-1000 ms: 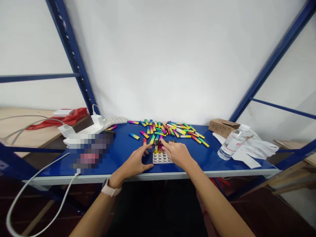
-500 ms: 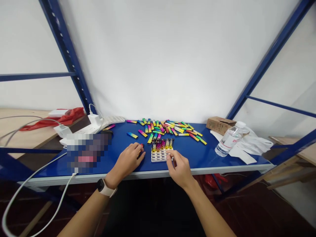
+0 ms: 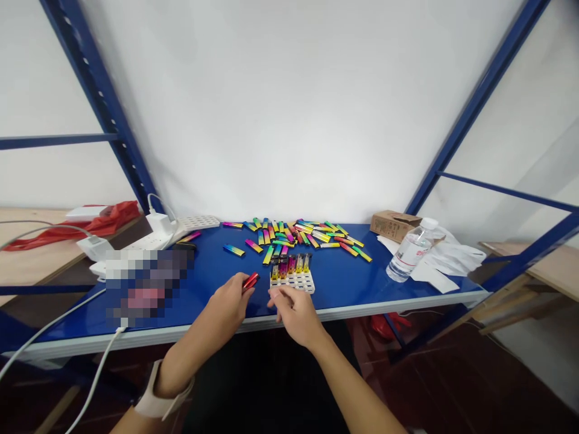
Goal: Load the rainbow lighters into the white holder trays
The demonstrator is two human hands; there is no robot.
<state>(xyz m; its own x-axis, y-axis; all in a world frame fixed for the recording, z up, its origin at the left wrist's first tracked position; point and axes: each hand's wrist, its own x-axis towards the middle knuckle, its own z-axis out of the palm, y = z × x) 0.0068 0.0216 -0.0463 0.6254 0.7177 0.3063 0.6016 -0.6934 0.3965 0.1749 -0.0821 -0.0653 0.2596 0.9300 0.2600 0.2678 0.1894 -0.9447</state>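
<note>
My left hand [image 3: 226,308] is shut on a slim red metallic stick [image 3: 250,281], whose tip pokes out past the fingers above the blue shelf top [image 3: 337,283]. My right hand [image 3: 295,314] hangs just in front of a white perforated rack [image 3: 293,282], its fingertips close to the rack's front corner and holding nothing I can see. Several rainbow-gradient sticks [image 3: 289,264] stand upright along the rack's back row. Beyond it lies a loose heap of similar sticks [image 3: 294,234].
A white power strip [image 3: 151,241] with chargers and cables lies at the left, beside a pixelated patch [image 3: 147,283]. A water bottle [image 3: 409,256], cardboard box [image 3: 392,226] and white sheets [image 3: 447,259] sit at the right. Blue steel uprights flank the shelf.
My left hand has taken the red stick from the shelf and lifted it. My right hand has drawn back from the rack toward the shelf's front edge. The view has shifted slightly left.
</note>
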